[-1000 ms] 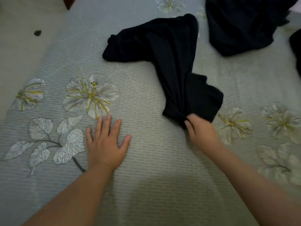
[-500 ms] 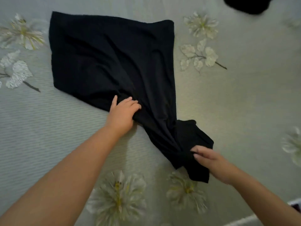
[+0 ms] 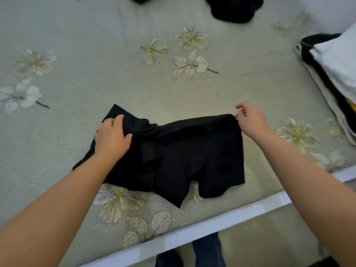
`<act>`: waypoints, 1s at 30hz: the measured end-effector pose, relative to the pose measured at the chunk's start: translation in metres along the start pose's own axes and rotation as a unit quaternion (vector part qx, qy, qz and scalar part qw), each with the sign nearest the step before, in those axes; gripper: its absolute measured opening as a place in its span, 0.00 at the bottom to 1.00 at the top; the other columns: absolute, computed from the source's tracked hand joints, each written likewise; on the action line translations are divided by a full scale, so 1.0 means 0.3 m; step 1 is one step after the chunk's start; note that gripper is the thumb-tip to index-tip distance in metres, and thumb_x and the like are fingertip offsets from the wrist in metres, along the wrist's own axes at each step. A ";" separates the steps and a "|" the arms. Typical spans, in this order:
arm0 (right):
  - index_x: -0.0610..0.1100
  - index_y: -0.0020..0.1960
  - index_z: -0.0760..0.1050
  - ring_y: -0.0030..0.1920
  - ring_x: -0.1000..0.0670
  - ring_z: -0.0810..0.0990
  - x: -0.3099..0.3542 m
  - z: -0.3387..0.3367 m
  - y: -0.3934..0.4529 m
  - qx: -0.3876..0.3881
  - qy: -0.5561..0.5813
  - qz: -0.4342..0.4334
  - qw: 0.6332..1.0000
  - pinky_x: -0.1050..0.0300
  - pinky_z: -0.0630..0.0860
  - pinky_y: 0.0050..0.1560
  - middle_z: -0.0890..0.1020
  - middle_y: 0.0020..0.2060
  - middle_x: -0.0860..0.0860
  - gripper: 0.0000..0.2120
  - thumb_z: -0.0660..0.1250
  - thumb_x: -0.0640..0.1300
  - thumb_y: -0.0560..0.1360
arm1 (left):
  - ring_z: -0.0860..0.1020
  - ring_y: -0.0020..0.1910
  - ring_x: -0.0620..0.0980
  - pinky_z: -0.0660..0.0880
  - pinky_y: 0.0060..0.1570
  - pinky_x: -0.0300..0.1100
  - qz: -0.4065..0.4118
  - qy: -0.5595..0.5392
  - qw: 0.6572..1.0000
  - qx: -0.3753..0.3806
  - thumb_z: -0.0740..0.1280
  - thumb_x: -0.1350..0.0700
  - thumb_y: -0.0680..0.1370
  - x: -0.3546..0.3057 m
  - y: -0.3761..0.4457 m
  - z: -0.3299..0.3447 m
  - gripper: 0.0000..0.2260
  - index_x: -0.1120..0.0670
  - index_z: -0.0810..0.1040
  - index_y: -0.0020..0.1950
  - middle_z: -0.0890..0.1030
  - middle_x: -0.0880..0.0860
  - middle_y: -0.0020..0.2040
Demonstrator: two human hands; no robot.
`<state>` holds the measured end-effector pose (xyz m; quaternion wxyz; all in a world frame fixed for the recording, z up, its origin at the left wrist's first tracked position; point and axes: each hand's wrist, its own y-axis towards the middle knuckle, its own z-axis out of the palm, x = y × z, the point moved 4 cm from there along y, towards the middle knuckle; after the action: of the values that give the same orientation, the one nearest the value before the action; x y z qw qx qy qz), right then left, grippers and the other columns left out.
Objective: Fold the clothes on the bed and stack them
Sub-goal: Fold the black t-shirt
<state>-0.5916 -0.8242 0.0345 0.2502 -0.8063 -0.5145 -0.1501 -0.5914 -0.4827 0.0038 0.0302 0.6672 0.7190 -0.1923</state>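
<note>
A black garment (image 3: 192, 157) lies partly folded on the bed near its front edge, bunched at its left end. My left hand (image 3: 112, 137) lies on that left end, fingers and thumb curled into the fabric. My right hand (image 3: 250, 120) pinches the garment's far right corner, its other fingers loosely raised. More dark clothes (image 3: 235, 8) lie unfolded at the far edge of the bed.
The bed cover (image 3: 96, 74) is pale green with embroidered flowers. A stack of white and dark folded items (image 3: 339, 62) sits at the right side. The white bed frame edge (image 3: 212, 226) runs across the front, with my legs below it.
The garment went from a long spread shape to a compact fold close to the bed's front edge. Both hands shifted to its left end and far right corner, and the view moved.
</note>
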 end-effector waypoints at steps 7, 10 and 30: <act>0.37 0.66 0.68 0.63 0.43 0.72 -0.119 0.205 -0.034 0.093 -0.128 -0.107 0.982 0.53 0.65 0.63 0.75 0.62 0.41 0.19 0.61 0.41 0.77 | 0.55 0.73 0.51 0.55 0.70 0.48 0.016 0.158 0.974 0.163 0.59 0.33 0.72 -0.024 -0.198 0.244 0.36 0.52 0.58 0.73 0.60 0.52 0.73; 0.37 0.67 0.68 0.64 0.43 0.70 -0.119 0.236 0.022 0.075 -0.139 -0.177 0.972 0.53 0.63 0.64 0.73 0.63 0.41 0.21 0.63 0.39 0.75 | 0.49 0.74 0.50 0.46 0.71 0.50 -0.026 0.142 0.978 0.149 0.58 0.32 0.72 -0.048 -0.240 0.299 0.37 0.52 0.56 0.74 0.55 0.52 0.75; 0.36 0.46 0.74 0.42 0.47 0.71 0.418 -0.176 0.442 0.085 0.168 -0.046 0.981 0.63 0.67 0.35 0.74 0.36 0.42 0.10 0.55 0.30 0.73 | 0.75 0.40 0.52 0.70 0.43 0.44 -0.156 -0.393 0.905 -0.047 0.61 0.58 0.79 -0.231 0.037 -0.361 0.07 0.54 0.75 0.42 0.77 0.53 0.38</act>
<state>-0.4177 -0.8049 0.1080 0.3937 -0.7210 -0.5126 -0.2498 -0.5502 -0.5138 0.1221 0.3115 0.4144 0.7520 -0.4071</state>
